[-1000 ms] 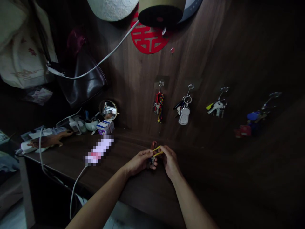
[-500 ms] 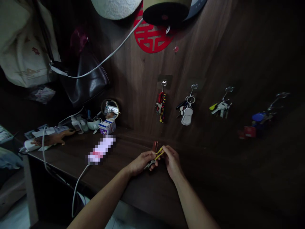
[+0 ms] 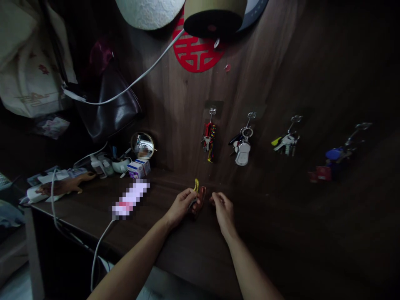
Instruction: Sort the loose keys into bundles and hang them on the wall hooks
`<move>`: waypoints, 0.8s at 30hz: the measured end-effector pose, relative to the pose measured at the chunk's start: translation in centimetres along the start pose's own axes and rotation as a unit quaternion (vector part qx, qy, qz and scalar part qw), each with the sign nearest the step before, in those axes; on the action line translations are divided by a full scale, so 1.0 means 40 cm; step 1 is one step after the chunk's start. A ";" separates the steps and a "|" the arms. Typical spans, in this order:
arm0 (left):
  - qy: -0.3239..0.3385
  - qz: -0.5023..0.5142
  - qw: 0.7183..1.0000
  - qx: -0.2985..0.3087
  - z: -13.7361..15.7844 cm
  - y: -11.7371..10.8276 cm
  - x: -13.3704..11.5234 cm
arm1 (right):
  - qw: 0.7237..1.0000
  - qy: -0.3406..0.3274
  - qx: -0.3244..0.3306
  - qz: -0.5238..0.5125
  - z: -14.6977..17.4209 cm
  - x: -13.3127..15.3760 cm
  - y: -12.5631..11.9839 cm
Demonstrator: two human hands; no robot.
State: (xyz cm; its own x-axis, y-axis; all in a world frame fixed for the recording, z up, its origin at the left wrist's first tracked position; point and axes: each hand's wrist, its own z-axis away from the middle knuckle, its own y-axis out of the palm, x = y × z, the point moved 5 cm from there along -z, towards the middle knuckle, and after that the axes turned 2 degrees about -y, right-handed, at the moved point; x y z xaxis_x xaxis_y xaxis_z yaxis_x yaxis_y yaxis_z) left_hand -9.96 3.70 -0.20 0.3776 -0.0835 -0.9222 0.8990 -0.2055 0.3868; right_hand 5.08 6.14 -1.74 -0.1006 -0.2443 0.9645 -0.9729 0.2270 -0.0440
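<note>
In the head view, the left hand (image 3: 183,207) grips a yellow cord (image 3: 196,185) over the bench (image 3: 167,186), a reddish-brown fob (image 3: 202,196) at its fingertips; the right hand (image 3: 223,208) curls narrow just beside, contents unclear. A loose pinch could let the cord slip. A red cut-out (image 3: 196,56) shows a partly covered Chinese character; the box (image 3: 136,169) print is illegible

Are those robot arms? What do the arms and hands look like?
No, they're a person's. The left hand and right hand are ungloved. The left forearm and right forearm are bare down to the picture's edge: no sleeve, watch or cable shows on either. Rings or small markings are too dim to tell.
</note>
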 end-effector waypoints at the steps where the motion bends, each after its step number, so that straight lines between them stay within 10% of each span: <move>1: 0.010 -0.011 1.000 -0.021 -0.006 -0.005 -0.010 | 0.999 -0.017 -0.002 0.044 -0.001 0.000 -0.002; 16: 0.232 -0.113 0.966 -0.027 -0.170 0.097 -0.331 | 0.988 -0.057 0.001 0.144 -0.010 -0.022 -0.004; 24: 0.255 -0.096 0.962 -0.021 -0.253 0.156 -0.402 | 0.983 -0.059 0.007 0.176 -0.010 -0.024 0.002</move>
State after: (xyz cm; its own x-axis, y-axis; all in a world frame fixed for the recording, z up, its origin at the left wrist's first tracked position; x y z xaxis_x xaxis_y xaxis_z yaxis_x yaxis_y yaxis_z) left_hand -8.18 13.63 17.07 0.2543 0.4440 -0.8592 0.9670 -0.1284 0.2199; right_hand 5.19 6.78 -2.55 -0.4544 -0.2598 0.8521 -0.8760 0.3041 -0.3744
